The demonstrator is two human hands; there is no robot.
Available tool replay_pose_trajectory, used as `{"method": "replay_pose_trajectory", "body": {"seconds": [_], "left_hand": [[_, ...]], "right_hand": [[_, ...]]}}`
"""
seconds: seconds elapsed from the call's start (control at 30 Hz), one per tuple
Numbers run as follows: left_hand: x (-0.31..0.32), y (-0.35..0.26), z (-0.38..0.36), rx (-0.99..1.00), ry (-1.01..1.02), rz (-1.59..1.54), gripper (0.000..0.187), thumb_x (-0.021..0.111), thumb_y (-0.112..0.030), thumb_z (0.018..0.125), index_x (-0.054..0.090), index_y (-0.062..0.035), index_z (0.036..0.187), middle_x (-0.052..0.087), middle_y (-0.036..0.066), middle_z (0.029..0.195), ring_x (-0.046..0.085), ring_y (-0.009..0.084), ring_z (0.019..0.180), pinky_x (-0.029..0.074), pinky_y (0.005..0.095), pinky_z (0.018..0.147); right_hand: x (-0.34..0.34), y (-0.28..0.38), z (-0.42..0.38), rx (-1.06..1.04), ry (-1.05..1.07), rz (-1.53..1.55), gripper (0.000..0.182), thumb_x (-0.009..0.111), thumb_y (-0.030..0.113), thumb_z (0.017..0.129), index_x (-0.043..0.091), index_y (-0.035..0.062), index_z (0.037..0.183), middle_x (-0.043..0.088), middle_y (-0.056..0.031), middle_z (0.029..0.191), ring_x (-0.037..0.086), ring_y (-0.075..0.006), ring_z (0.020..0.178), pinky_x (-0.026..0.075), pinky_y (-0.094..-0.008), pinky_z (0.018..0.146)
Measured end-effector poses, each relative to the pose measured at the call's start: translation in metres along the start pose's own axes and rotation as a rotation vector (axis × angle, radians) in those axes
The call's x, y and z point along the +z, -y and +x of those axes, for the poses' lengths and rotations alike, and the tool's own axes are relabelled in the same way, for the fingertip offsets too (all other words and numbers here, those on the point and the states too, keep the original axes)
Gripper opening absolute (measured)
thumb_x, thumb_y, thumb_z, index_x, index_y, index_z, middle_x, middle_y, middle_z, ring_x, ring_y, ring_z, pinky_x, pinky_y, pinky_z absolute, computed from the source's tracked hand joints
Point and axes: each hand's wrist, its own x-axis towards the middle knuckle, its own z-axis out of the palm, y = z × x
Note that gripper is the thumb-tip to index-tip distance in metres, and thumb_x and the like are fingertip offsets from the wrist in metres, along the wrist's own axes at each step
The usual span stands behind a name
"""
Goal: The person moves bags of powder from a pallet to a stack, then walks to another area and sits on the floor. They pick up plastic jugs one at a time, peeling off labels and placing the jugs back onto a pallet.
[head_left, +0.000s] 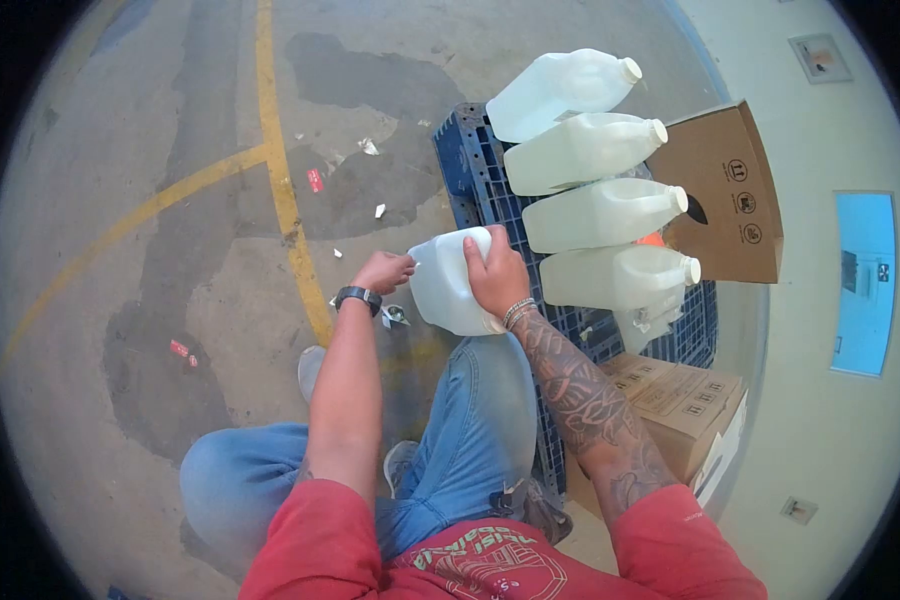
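A translucent white plastic jug (442,290) is tilted above my knee, its base end toward the floor side. My right hand (498,274) grips it from the right, thumb over its top side. At its left edge my left hand (385,272) is closed in a pinch, fingertips by the jug's wall. A small whitish bit shows at those fingertips, too small to name. Several similar capped jugs, one of them a pale jug (605,218), lie in a row on a blue plastic pallet (460,165) to the right.
An open cardboard box (725,195) stands behind the jugs, against the wall side. Another cardboard box (675,400) is near my right forearm. Torn paper scraps (368,147) and red label pieces (315,180) litter the concrete floor, crossed by a yellow line (282,190).
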Motion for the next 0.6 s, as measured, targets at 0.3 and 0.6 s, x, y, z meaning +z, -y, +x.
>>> {"method": "replay_pose_trajectory", "body": {"seconds": [0.3, 0.6], "left_hand": [[0.006, 0.027, 0.035, 0.185, -0.056, 0.26, 0.038, 0.071, -0.036, 0.092, 0.075, 0.0016, 0.093, 0.071, 0.006, 0.083, 0.059, 0.0128, 0.069, 0.05, 0.0316, 0.061], [-0.032, 0.023, -0.001, 0.267, -0.413, 0.354, 0.039, 0.069, -0.038, 0.09, 0.079, 0.0002, 0.094, 0.077, 0.019, 0.09, 0.075, 0.0295, 0.085, 0.056, 0.0374, 0.081]], "right_hand": [[0.0, 0.002, -0.001, 0.015, 0.0, -0.008, 0.043, 0.052, 0.043, 0.102, 0.052, 0.0046, 0.121, 0.072, -0.03, 0.092, 0.068, -0.0518, 0.086, 0.053, -0.0601, 0.078], [0.003, -0.003, 0.001, 0.0, 0.003, 0.0, 0.045, 0.052, 0.045, 0.102, 0.051, 0.0052, 0.123, 0.072, -0.0301, 0.095, 0.068, -0.0521, 0.089, 0.052, -0.061, 0.08]]}}
